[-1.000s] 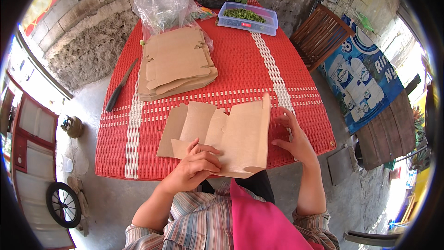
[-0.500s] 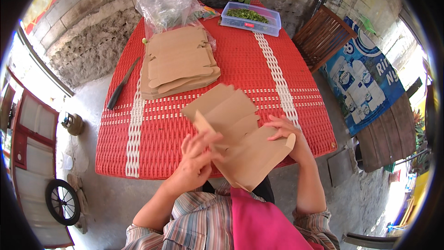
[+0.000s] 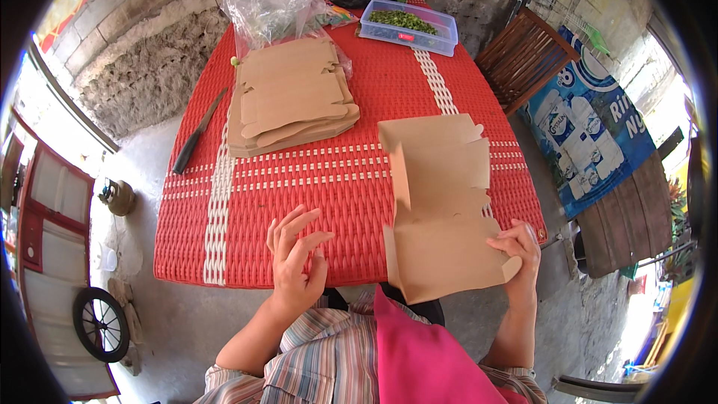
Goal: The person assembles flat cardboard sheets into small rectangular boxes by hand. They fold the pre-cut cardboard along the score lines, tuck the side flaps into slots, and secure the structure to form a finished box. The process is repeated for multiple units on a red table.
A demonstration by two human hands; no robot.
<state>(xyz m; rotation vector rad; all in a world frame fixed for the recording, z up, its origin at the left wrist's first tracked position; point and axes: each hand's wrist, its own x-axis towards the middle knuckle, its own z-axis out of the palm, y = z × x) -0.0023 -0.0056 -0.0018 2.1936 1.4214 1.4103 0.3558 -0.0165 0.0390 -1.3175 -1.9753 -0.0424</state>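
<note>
An unfolded brown cardboard box (image 3: 449, 236) lies at the right of the table's near side, its left side flaps bent upward and its near end jutting past the edge. My right hand (image 3: 521, 252) grips its near right corner, thumb underneath and fingers on top. My left hand (image 3: 296, 254) is raised above the table's near edge, left of the box and apart from it, fingers spread and holding nothing. Farther back at the left sits a stack of flat brown cardboard boxes (image 3: 292, 93).
On the red woven table (image 3: 314, 217), a dark-handled knife (image 3: 196, 138) lies left of the stack. Behind are a clear plastic bag (image 3: 269, 11) and a clear tub (image 3: 441, 36) of chopped greens. A wooden chair (image 3: 523, 56) stands at the right; a gas cylinder (image 3: 117, 197) is on the floor left.
The cardboard box has moved right and turned straighter, with my right hand still on its near right corner. My left hand has come off it and moved left, its fingers now spread.
</note>
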